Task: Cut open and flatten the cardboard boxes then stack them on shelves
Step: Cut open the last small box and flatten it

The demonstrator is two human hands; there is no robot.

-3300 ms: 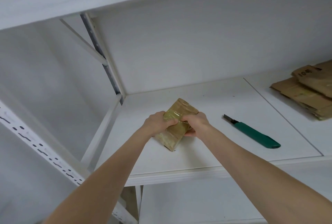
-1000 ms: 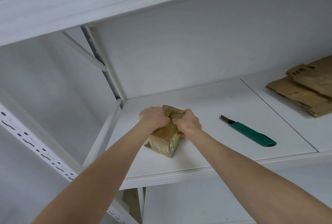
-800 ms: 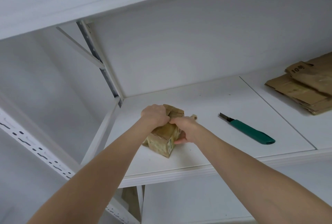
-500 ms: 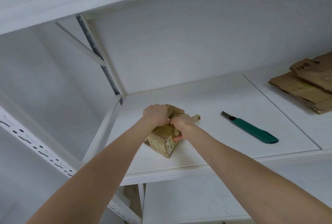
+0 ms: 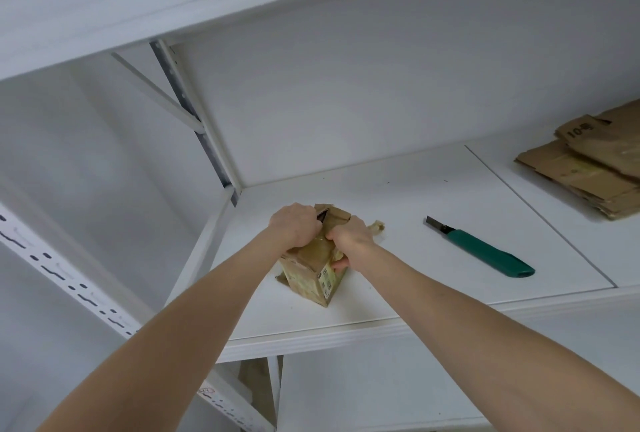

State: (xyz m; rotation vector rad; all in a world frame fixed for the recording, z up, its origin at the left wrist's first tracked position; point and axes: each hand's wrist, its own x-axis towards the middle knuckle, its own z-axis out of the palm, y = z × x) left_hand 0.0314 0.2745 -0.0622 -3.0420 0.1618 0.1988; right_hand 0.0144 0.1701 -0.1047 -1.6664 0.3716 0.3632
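Cardboard box [image 5: 313,272] between curled fingers [image 5: 341,263] of left hand [image 5: 294,225] and right hand [image 5: 351,236]

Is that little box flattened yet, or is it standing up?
Standing, not flattened. The small cardboard box shows two upright sides meeting at a corner; the left hand and right hand grip its opened top.

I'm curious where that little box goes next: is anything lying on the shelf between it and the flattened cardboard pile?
Yes. The green knife lies on the shelf between the small box and the flattened pile; a crumpled scrap sits nearer the box.
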